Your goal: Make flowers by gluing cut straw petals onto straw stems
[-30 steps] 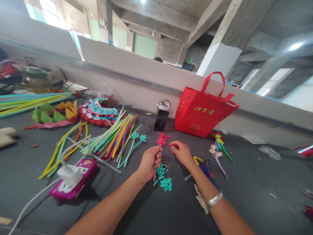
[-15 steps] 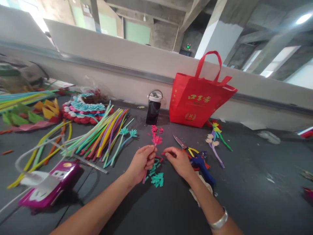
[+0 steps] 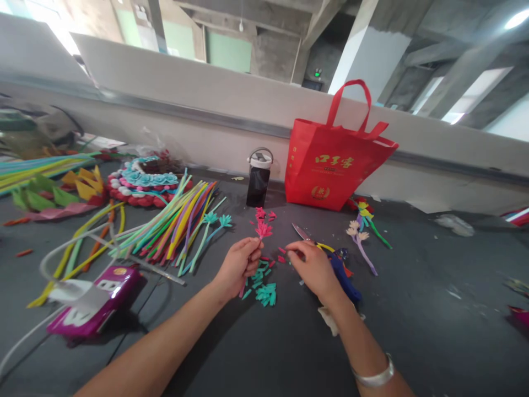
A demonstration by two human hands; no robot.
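My left hand (image 3: 239, 266) is closed round the stem of a pink chenille-stem flower (image 3: 263, 229), whose petals spread above the fingers. To its right, my right hand (image 3: 312, 266) is held low with thumb and fingers bent together. Small pink chenille pieces (image 3: 281, 259) lie right at its fingertips; whether one is pinched there is not clear. More pink petal clusters (image 3: 260, 213) rest behind the flower. Below and between the hands are teal chenille pieces (image 3: 266, 295). Scissors (image 3: 301, 232) and a blue tool (image 3: 346, 284) lie partly hidden behind the right hand and forearm.
A bundle of coloured chenille stems (image 3: 173, 220) and two teal flowers (image 3: 217, 220) lie left. A purple power strip (image 3: 97, 303) with a white cable is nearer. Behind stand a dark bottle (image 3: 258, 184) and red bag (image 3: 330, 165). Finished flowers (image 3: 360, 242) lie right.
My right hand has moved a little right, away from the flower, uncovering small pink pieces. My left hand still grips the pink flower. The view has shifted slightly.
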